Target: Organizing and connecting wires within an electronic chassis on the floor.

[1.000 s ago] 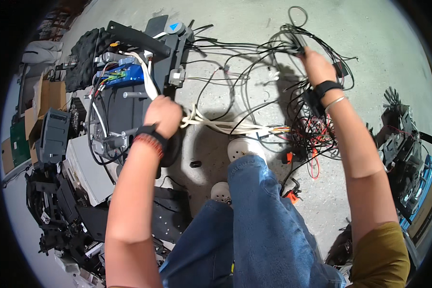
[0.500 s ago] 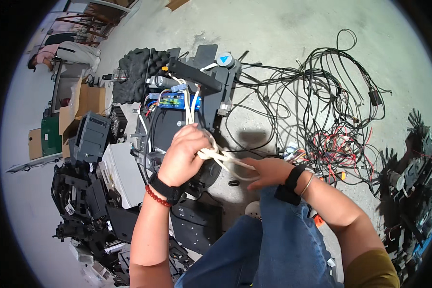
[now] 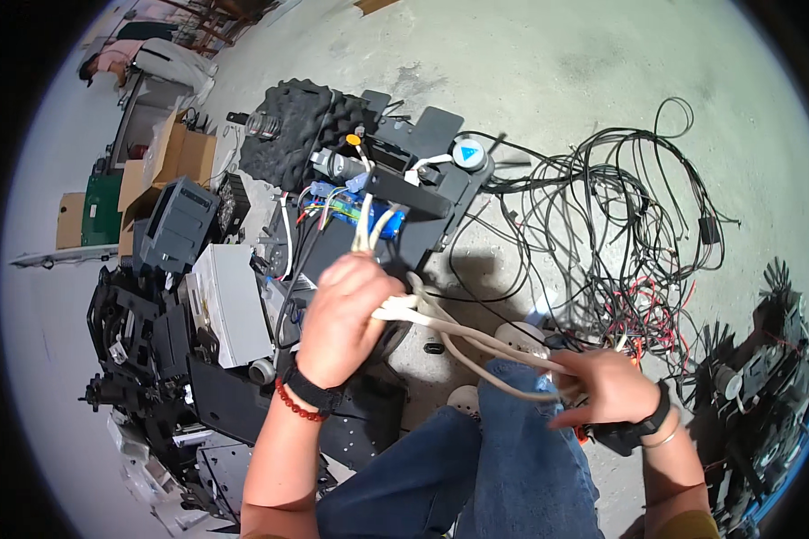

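Observation:
My left hand is closed round a bundle of cream-white cables, in front of a dark machine assembly. The cables come down from the machine, near its blue circuit board, into my left fist. Out of that fist they run loosely to the right, slightly looped. At their far end my right hand grips them above my right knee, its fingers bent round the cable ends. What exactly the ends look like is hidden and a little blurred.
A large tangle of black cables lies on the floor at right. Black foam and a cardboard box are at the back left. Dark metal parts crowd the left; more parts stand at far right. A person bends over at top left.
My right hand has moved right and down, drawing the cream-white cables out longer from my left fist. The left hand stays closed at almost the same place. The view has shifted a little.

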Demonstrator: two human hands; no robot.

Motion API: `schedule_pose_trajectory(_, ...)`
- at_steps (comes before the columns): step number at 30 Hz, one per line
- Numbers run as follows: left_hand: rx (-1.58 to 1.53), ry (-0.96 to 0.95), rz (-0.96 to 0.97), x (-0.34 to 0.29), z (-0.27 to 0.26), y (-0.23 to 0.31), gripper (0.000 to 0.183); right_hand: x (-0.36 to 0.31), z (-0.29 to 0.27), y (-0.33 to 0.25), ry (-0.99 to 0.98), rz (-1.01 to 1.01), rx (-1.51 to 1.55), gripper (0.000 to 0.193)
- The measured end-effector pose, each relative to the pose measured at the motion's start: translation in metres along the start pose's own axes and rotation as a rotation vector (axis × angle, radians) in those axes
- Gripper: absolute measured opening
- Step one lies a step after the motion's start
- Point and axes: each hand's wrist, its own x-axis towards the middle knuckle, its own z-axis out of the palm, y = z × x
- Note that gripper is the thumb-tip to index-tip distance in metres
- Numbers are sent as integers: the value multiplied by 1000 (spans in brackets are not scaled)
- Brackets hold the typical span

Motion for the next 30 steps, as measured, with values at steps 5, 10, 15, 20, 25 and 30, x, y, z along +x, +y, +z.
schedule_pose_trajectory(5, 473, 361, -166, -17, -26, 16, 24, 50, 47, -22, 82, -75, -10, 65)
schedule_pose_trajectory(10, 59, 598, -87, -3, -27, 24, 26, 96, 59, -51, -21, -141, 360, 73)
schedule_pose_trajectory(15, -74, 653, -222, -26, -35, 32, 32, 130, 95, -75, -216, -197, 597, 78)
schedule_pose_trajectory(20, -161, 734, -249, -25, -37, 27, 22, 116, 94, -105, -49, -115, 493, 58)
schedule_pose_trajectory(25, -594, 718, -272, 19, -24, 45, 18, 124, 70, -68, 813, -696, -116, 45)
schedule_pose_trajectory(30, -456, 418, -170, 12, -28, -9, 29, 108, 53, -84, 158, -375, 712, 21)
